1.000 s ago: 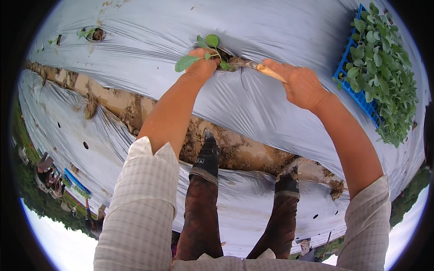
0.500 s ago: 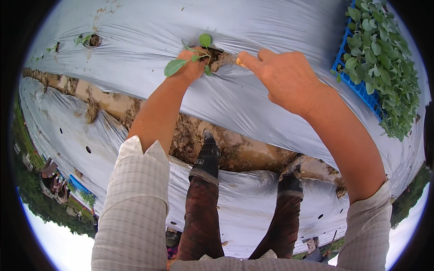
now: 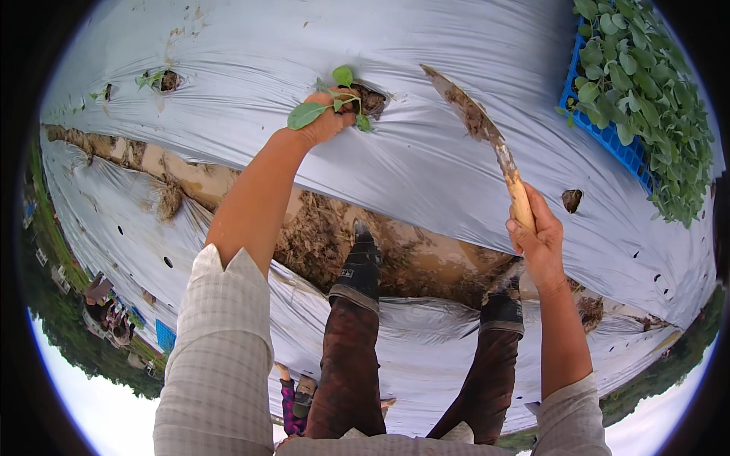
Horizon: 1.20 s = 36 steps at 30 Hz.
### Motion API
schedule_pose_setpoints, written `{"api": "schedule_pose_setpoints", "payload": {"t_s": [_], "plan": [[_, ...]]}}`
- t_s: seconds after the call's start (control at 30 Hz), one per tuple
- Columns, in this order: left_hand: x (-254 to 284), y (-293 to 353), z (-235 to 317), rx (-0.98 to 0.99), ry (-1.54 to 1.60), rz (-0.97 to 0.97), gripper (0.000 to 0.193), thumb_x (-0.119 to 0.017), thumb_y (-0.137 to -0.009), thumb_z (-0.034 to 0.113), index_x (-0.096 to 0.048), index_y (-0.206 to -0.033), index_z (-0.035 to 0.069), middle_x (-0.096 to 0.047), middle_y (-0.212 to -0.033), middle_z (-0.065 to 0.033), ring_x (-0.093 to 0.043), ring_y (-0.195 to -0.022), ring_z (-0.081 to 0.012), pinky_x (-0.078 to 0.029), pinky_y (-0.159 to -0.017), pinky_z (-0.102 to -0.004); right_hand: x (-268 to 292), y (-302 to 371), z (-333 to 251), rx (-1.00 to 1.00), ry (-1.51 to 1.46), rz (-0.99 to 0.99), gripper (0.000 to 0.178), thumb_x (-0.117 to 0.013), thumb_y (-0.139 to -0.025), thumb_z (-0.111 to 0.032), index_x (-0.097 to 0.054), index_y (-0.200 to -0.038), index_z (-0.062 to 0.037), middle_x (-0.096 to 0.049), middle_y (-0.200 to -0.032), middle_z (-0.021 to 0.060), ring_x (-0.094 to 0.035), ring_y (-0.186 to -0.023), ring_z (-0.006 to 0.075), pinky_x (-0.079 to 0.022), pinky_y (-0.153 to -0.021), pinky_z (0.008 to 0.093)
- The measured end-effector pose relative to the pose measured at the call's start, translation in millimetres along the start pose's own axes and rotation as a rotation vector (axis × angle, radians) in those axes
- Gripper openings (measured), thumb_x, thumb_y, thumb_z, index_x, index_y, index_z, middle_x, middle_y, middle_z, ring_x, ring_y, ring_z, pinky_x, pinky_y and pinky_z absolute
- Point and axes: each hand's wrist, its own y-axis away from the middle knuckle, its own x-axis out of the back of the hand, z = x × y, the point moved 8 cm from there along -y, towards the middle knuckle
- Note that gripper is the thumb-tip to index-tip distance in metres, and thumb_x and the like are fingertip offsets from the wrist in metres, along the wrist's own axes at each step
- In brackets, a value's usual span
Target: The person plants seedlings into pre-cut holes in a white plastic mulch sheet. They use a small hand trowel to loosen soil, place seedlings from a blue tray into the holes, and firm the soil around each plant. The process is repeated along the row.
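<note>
My left hand (image 3: pixel 328 121) is closed around the lower part of a leafy green seedling (image 3: pixel 306 115), at the edge of a soil-filled hole (image 3: pixel 371 100) in the silvery plastic sheet. The seedling's roots are hidden by my fingers and the soil. To the right, my right hand (image 3: pixel 541 242) grips the pale wooden handle of a muddy hand tool (image 3: pixel 477 120) with a curved, pointed blade. The blade is raised above the sheet, apart from the hole, its tip toward the far side.
A blue cell tray (image 3: pixel 608 144) full of seedlings (image 3: pixel 646 91) lies at the far right. Another hole (image 3: pixel 572 200) is below it. Planted holes (image 3: pixel 169 80) line the far left. My boots (image 3: pixel 357 266) stand in a muddy, wet furrow (image 3: pixel 426 262). Another person's sleeve (image 3: pixel 293 410) shows behind me.
My right hand has drawn the blade out of the hole and swung back to the right and nearer me. The left hand stays at the hole with the seedling.
</note>
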Motion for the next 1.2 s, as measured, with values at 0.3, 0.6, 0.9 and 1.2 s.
{"api": "schedule_pose_setpoints", "payload": {"t_s": [0.3,0.6,0.9,1.2], "plan": [[-8.9,-1.8,-13.2,0.062,0.141,0.077,0.046,-0.069,-0.067,-0.001,-0.052,-0.109,0.0,-0.059,-0.088,-0.0022,-0.054,-0.077,-0.011,-0.047,-0.07,-0.0246,20.5,99.0,98.9,-0.189,-0.097,0.101,0.051,-0.056,-0.076,0.008,-0.044,-0.125,0.0004,-0.05,-0.087,-0.0012,-0.042,-0.062,0.0031,-0.036,-0.052,0.0159],[-7.9,12.5,8.2,0.07,0.224,0.423,0.055,-0.076,-0.055,0.019,-0.053,-0.102,0.003,-0.059,-0.093,-0.0126,-0.054,-0.092,-0.0277,-0.045,-0.08,-0.0345,33.4,137.3,107.4,-0.287,-0.249,0.149,0.049,-0.053,-0.077,0.005,-0.041,-0.125,0.001,-0.046,-0.075,-0.0003,-0.037,-0.047,0.0029,-0.03,-0.039,0.0162],[-1.5,13.6,16.6,-0.005,-0.351,0.658,0.05,-0.072,-0.063,0.017,-0.05,-0.106,0.003,-0.052,-0.099,-0.0161,-0.053,-0.086,-0.0348,-0.046,-0.073,-0.0386,37.6,152.9,130.3,-0.361,-0.267,0.149,0.048,-0.053,-0.077,0.005,-0.042,-0.123,0.0014,-0.045,-0.074,-0.0004,-0.037,-0.047,0.0033,-0.03,-0.038,0.0165],[-19.6,8.4,-7.4,0.048,0.007,0.692,0.035,-0.073,-0.064,0.008,-0.058,-0.095,0.0,-0.052,-0.096,-0.0129,-0.056,-0.083,-0.0277,-0.046,-0.072,-0.0338,38.5,169.4,145.4,-0.425,-0.301,0.154,0.051,-0.056,-0.077,0.008,-0.043,-0.125,-0.0005,-0.048,-0.081,-0.0021,-0.043,-0.064,0.0021,-0.037,-0.054,0.015]]}}
